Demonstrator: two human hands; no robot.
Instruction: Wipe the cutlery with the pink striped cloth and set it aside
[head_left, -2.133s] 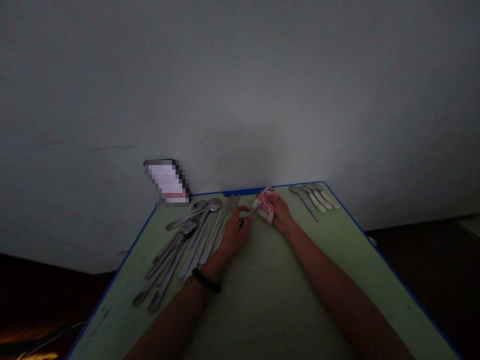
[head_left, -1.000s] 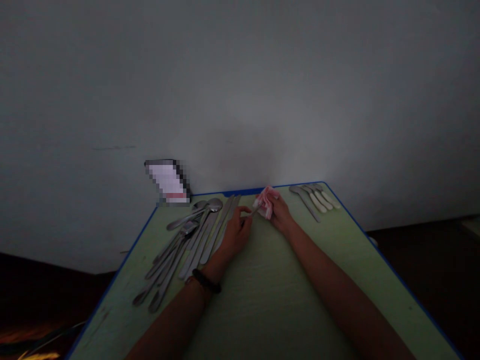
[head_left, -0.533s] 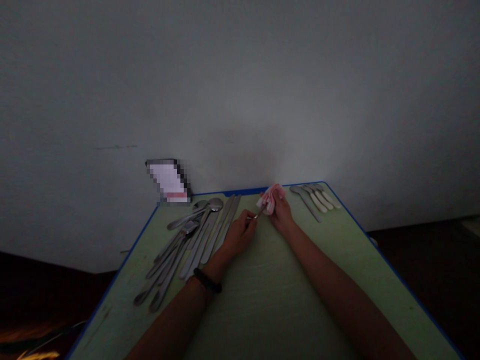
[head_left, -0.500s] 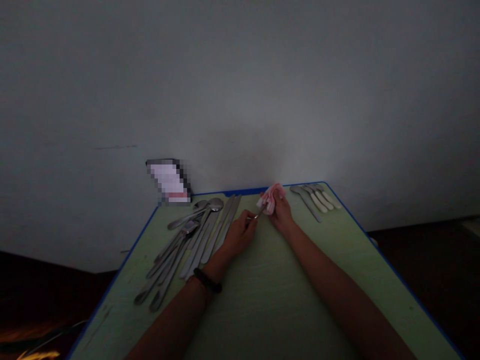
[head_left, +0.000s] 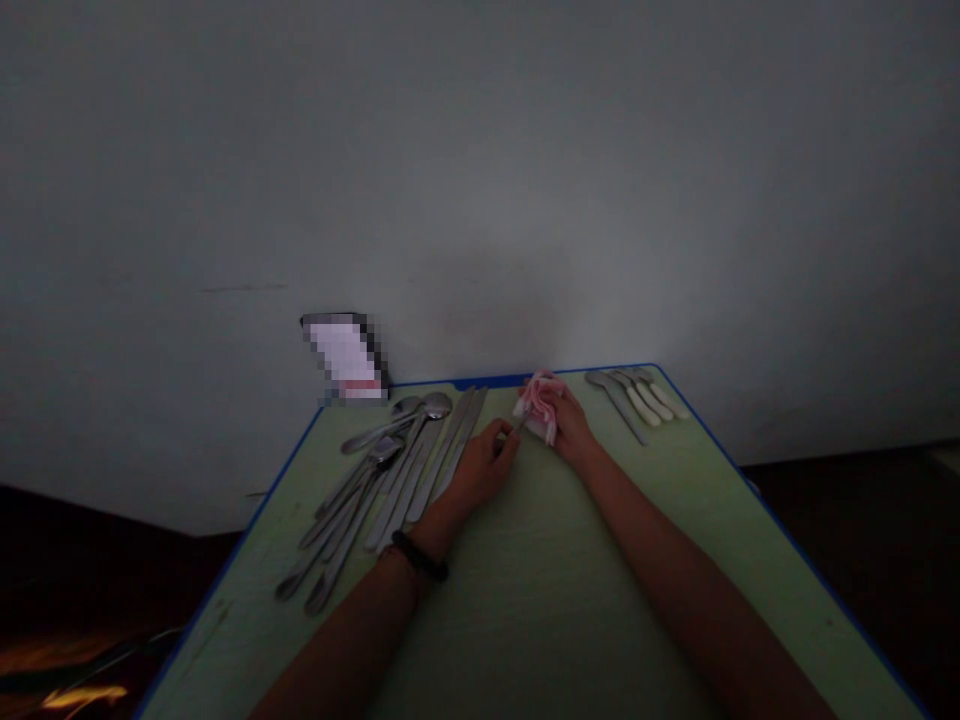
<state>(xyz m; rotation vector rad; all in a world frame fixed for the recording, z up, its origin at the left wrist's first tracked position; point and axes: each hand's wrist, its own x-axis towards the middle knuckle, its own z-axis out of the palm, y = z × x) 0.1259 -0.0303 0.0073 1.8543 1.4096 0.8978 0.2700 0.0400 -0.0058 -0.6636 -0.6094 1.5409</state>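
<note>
My left hand (head_left: 484, 467) is closed on the handle of a thin metal piece of cutlery (head_left: 520, 424). Its far end is hidden inside a pink and white cloth (head_left: 541, 402), so its kind does not show. Around that end the cloth is bunched, gripped by my right hand (head_left: 573, 425). Left of my left hand lie several table knives (head_left: 429, 470) side by side, next to a pile of spoons (head_left: 436, 405) and other metal cutlery. To the right of my right hand rest a metal spoon (head_left: 616, 404) and several pieces with white handles (head_left: 643, 404).
A green table (head_left: 570, 580) with a blue edge stands against a grey wall (head_left: 480, 180). At its back left corner a blurred-out phone-like device (head_left: 346, 355) leans on the wall. The room is dim.
The cloth has shifted and folded over in my right hand, covering more of the cutlery. My left hand stays on the handle. The whole view has moved slightly.
</note>
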